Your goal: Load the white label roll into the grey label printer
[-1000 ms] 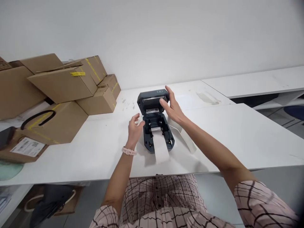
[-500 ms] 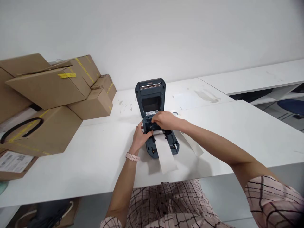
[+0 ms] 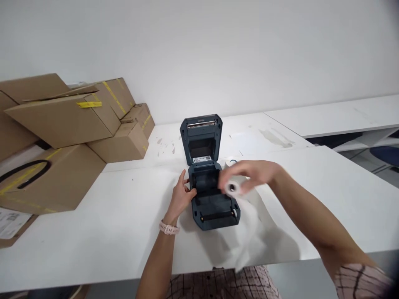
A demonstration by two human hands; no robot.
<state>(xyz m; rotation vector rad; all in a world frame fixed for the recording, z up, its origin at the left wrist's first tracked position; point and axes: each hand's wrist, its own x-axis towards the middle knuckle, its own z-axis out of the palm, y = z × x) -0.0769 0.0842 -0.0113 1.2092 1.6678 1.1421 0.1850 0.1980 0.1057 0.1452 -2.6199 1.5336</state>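
Observation:
A dark blue-grey label printer (image 3: 215, 216) stands on the white table with its lid (image 3: 202, 137) raised and its bay uncovered. My left hand (image 3: 181, 199) grips the printer's left side, thumb over the inner edge and some fingers outside. Just right of the bay, my right hand (image 3: 249, 174), blurred by motion, holds a small white paper roll (image 3: 232, 188) with a dark hole in its core. From the roll a loose strip of white paper (image 3: 246, 228) trails down toward the table's front edge. Behind my right hand, another white roll (image 3: 229, 162) is partly hidden.
Cardboard boxes (image 3: 77, 174) with yellow tape are piled on the left, a black curved strap (image 3: 31, 166) over one. On the right stand white shelves (image 3: 358, 145) and a dark blue seat (image 3: 386, 155). The wall rises behind the table (image 3: 131, 232).
My right hand has lifted the paper roll out of the printer's bay and moved it right, its paper strip trailing along. My left hand stays at the printer's left side.

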